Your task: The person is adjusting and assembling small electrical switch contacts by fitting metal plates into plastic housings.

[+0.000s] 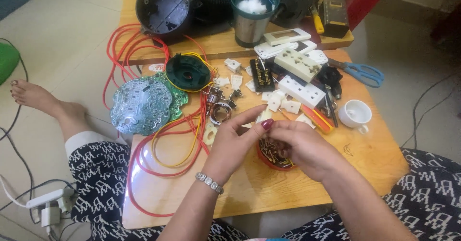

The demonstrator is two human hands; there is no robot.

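My left hand (236, 140) and my right hand (303, 147) meet over a small red bowl (276, 163) full of screws at the front of a low wooden table (374, 159). The fingertips of both hands pinch together just above the bowl; whatever small part they hold is hidden by the fingers. A beaded bracelet (209, 182) circles my left wrist. White plastic socket parts (281, 101) lie right behind the hands.
Red and yellow wires (158, 145) loop across the table's left side beside a round green circuit board (144, 101). White socket plates (300, 89), blue scissors (362, 72), a white cup (355, 112), a steel tumbler (252, 17) and black housings (163, 10) sit behind. My bare foot (33, 96) rests on the floor.
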